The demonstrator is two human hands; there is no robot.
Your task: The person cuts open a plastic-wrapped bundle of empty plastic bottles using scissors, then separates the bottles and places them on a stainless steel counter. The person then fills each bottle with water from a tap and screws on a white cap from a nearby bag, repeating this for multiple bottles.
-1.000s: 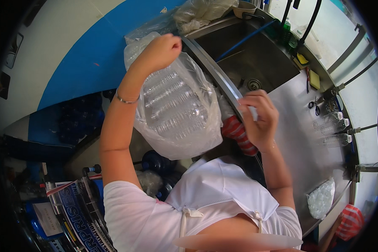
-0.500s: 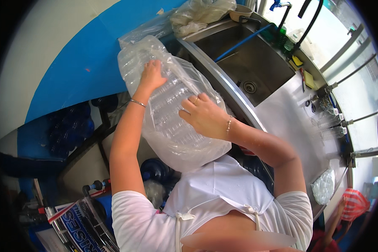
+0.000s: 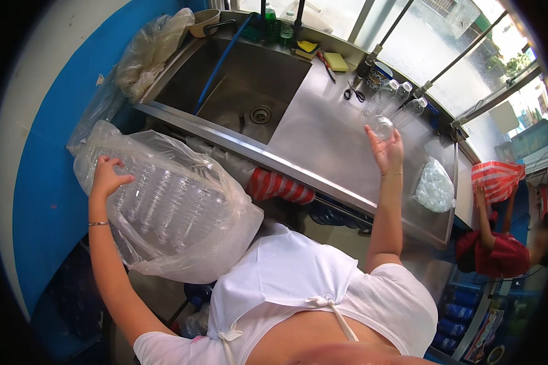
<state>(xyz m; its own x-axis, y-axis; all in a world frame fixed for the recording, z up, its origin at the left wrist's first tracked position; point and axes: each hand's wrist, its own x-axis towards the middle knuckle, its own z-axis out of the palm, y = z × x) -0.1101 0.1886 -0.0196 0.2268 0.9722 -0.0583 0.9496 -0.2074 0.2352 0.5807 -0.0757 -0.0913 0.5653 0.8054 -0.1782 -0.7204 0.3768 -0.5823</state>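
we note the left hand lying flat, fingers spread, on the upper left end of a large clear plastic bag packed with rows of empty clear bottles. it presses on the bag without closing around it. the bag sits left of the body, below the near edge of the steel counter, against the blue wall.

the right hand is raised over the counter's right part, fingers curled around a single clear bottle, gripping it at its lower end. just beyond it, more clear bottles lie on the counter by the window.

the sink basin is far left in the counter, with a blue hose running into it. scissors and a yellow sponge lie behind it. a small clear bag of whitish caps rests on the counter's right end. a red-and-white striped cloth hangs under the counter edge. another person in red is at the far right.
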